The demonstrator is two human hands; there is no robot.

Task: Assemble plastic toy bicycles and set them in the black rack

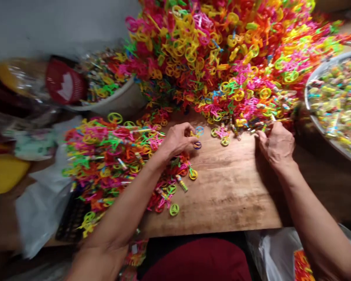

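Dead center over the bench (222,175), a small plastic wheeled piece (197,145), yellow with blue rings, sits pinched in the left hand (179,136), fingers narrow on it. Right hand (279,144) at 3 o'clock, fingers close together by the pile edge; pale stick-like bit (273,117) at the fingertips, can't tell if gripped. Printed tube (181,183) just below center, toward 6: patterned wrap, writing too small to read. Red container (66,82) at 10 carries a white shape, blurred, not legible.

Left forearm covers part of the left heap (114,144) at 9. Big heap (222,50) at 1 cut off by top edge; metal basin (307,91) toward 2–3, full of wrapped bits, cut off at right. Tub (125,97) at 10, partly behind the left heap. White bag (43,195) and black tray (71,212) at 8, tray half under the heap. Loose wheeled pieces (224,141) at 3, between the hands. Clear bag (273,249) at 5, partly behind right forearm. Dark red cloth (199,259) at 6. Far-left clutter is blurred.
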